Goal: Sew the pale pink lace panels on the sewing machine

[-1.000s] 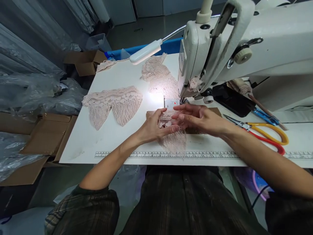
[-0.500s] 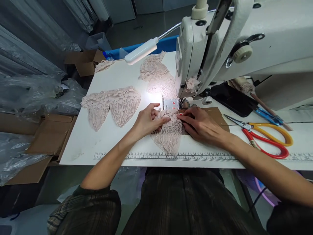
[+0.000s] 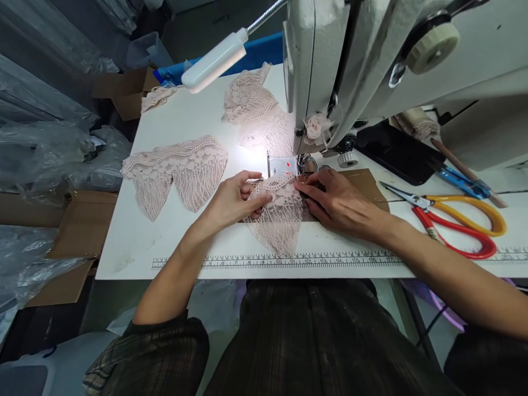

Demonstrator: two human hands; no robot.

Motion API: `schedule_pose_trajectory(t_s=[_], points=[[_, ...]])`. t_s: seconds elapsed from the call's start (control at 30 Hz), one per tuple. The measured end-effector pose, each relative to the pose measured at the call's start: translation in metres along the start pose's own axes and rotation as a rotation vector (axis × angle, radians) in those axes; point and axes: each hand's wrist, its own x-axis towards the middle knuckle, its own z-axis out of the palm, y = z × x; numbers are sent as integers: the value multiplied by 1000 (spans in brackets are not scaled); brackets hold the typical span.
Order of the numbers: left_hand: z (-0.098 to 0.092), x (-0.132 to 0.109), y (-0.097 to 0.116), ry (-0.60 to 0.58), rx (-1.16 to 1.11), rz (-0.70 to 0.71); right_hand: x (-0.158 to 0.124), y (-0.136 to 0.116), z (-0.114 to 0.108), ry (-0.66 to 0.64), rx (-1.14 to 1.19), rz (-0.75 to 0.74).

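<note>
A pale pink lace piece [image 3: 280, 223] lies just in front of the needle plate [image 3: 282, 165] of a white sewing machine [image 3: 313, 66], its pointed end toward me. My left hand [image 3: 237, 201] pinches its left edge, thumb on top and fingers beneath. At the upper right edge, my right hand [image 3: 338, 201] grips the lace between thumb and forefinger, the other fingers curled on brown card [image 3: 363, 187]. Behind the plate, another lace piece [image 3: 251, 102] is spread out. To the left lies a two-pointed lace piece [image 3: 177, 170].
Red-and-yellow scissors [image 3: 449, 212] and a black phone [image 3: 402, 151] lie to the right. A ruler strip [image 3: 247, 263] runs along the front edge of the white table [image 3: 136, 236]. A lamp [image 3: 214, 60] hangs over the back. Cardboard boxes [image 3: 84, 223] stand at left.
The camera view has shifted closer to the machine. Both hands still hold the lace near the needle plate; its upper edge has shifted slightly, and fewer red marks show on the plate.
</note>
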Motion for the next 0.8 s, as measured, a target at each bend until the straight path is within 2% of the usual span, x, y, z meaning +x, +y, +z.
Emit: schedule_pose_trajectory(t_s=[0.2,0.33,0.47,0.57,0.8], points=[[3,0,-5,56,190,117,-10,-7,-8,-46,57,-41],[4,0,-6,88,295,146,-15,-7,-14,-109,59,-83],[5,-2,-5,116,350,174,-14,-3,-15,-72,170,-57],[7,-5,-4,122,384,209,-13,-1,-12,-44,144,-51],[11,-8,2,179,465,260,-12,1,-11,-69,128,-38]])
